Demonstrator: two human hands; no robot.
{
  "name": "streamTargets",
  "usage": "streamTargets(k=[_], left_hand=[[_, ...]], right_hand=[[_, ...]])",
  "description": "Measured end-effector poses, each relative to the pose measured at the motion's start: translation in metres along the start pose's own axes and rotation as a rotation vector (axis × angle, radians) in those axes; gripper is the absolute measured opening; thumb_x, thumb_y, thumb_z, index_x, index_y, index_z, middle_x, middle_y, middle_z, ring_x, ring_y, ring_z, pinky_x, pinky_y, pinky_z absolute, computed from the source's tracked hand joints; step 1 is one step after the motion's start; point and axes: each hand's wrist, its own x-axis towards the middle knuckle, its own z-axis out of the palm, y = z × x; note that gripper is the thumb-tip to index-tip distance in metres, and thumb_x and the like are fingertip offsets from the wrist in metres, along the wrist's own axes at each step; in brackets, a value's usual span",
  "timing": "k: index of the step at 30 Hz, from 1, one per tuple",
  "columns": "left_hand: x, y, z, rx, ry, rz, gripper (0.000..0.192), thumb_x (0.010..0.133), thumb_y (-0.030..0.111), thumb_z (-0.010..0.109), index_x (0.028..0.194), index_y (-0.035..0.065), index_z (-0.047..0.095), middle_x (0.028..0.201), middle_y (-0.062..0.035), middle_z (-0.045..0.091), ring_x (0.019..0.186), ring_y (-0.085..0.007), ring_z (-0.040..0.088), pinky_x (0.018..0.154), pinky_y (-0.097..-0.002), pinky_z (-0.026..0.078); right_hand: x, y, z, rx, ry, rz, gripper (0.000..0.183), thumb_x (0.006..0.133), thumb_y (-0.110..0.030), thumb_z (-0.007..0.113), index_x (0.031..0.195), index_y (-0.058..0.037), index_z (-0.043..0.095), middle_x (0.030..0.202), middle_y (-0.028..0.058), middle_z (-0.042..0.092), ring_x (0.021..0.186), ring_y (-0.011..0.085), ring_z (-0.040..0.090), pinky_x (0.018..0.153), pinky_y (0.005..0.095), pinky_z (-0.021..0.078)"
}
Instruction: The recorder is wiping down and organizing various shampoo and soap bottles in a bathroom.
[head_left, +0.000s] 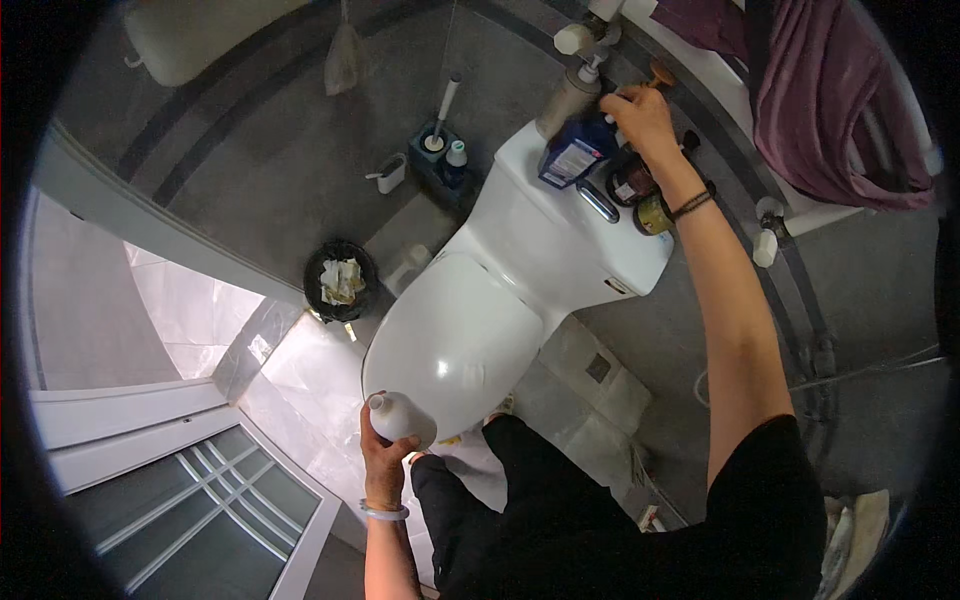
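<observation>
My left hand is wrapped around a white bottle with an uncapped neck, in front of the closed white toilet lid. My right hand reaches over the toilet tank, its fingertips at the top of a dark blue bottle. A small white piece shows under those fingers; whether they grip it cannot be made out. Around that hand stand a pump bottle, a dark brown bottle and a jar with a yellow-green label. A dark oblong object lies on the tank.
Left of the toilet are a toilet brush in its holder, a bottle and a black-lined bin with crumpled paper. Purple cloth hangs at the upper right. A glazed door stands at the lower left.
</observation>
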Motion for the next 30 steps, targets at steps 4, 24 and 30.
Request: streamTargets(k=[4,24,30], left_hand=[[0.003,-0.002,0.009,-0.008,0.004,0.003,0.072,0.059,0.006,0.064,0.128,0.0039,0.04,0.108,-0.0084,0.052,0.102,-0.0227,0.053,0.091,-0.0364,0.045],[0.001,-0.004,-0.002,0.04,0.091,0.019,0.075,0.058,0.011,0.067,0.128,0.0036,0.04,0.108,-0.0095,0.052,0.1,-0.0244,0.054,0.09,-0.0373,0.045],[0.003,0.0,-0.002,0.055,0.073,0.023,0.074,0.058,0.009,0.065,0.128,0.0042,0.04,0.108,-0.0096,0.052,0.1,-0.0246,0.054,0.09,-0.038,0.046]], right_hand=[[0.039,0.015,0.037,-0.101,0.05,0.028,0.038,0.067,-0.034,0.064,0.077,0.0019,0.068,0.071,0.0157,0.066,0.068,0.025,0.063,0.065,0.0344,0.0475],[0.074,0.012,0.069,-0.113,-0.145,-0.051,0.056,0.075,-0.047,0.059,0.075,0.0092,0.061,0.06,0.0167,0.058,0.043,0.0256,0.057,0.046,0.0342,0.048],[0.054,-0.017,0.064,-0.208,-0.147,0.054,0.054,0.078,-0.049,0.06,0.096,0.0019,0.063,0.084,0.0206,0.063,0.072,0.0335,0.062,0.067,0.0414,0.0506]])
